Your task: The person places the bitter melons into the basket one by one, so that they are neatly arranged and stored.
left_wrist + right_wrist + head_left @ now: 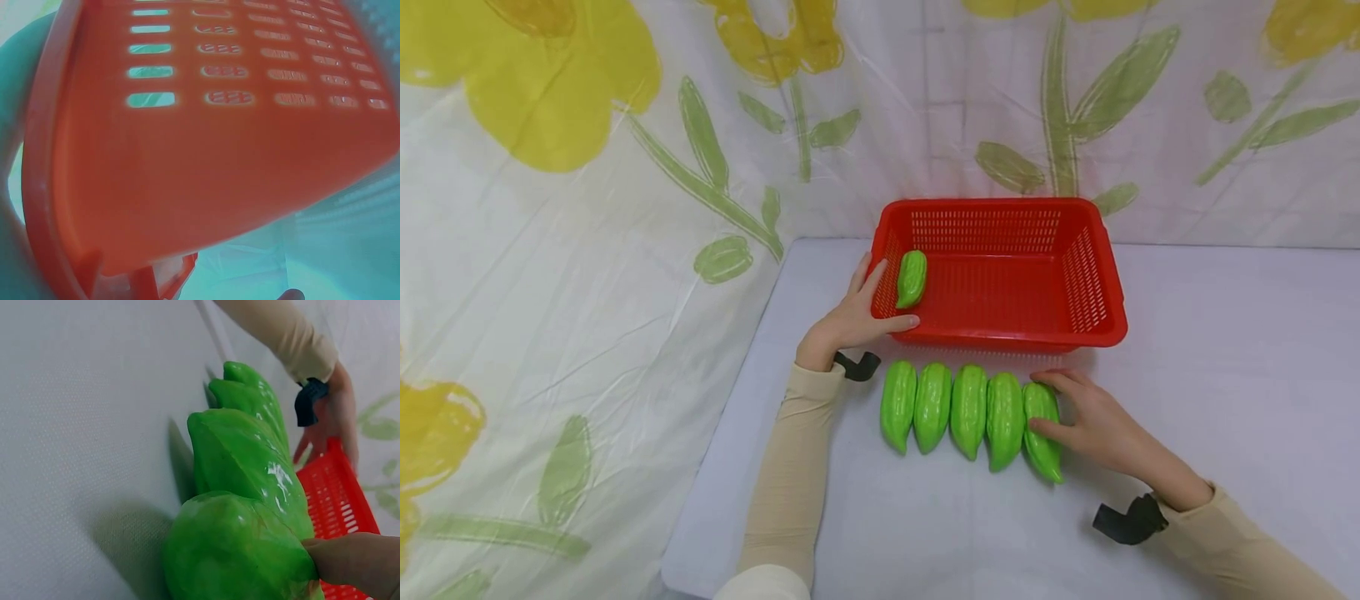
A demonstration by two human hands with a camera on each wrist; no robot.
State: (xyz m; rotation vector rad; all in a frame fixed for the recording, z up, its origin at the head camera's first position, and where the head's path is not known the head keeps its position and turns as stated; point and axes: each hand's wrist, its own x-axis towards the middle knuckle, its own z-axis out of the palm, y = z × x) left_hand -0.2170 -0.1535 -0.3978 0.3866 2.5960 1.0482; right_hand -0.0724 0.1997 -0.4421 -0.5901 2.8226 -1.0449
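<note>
A red plastic basket (1000, 333) stands at the back of the table, and my left hand (857, 312) grips its front left corner, thumb over the rim. Up close, the left wrist view shows the slotted basket wall (206, 162). Inside the basket, against its left side, lies one glossy green bitter melon (912, 279). In front, several more bitter melons (970, 408) lie side by side in a row, tips towards me. My right hand (1097, 425) pinches the rightmost bitter melon (1043, 450) between thumb and fingers; its rounded end (237, 550) fills the lower right wrist view.
The white table (925, 533) extends to the right of the basket and in front of the row. Behind and to the left hangs a white cloth (880, 167) printed with yellow flowers. A black wrist strap piece (1129, 521) juts from my right wrist.
</note>
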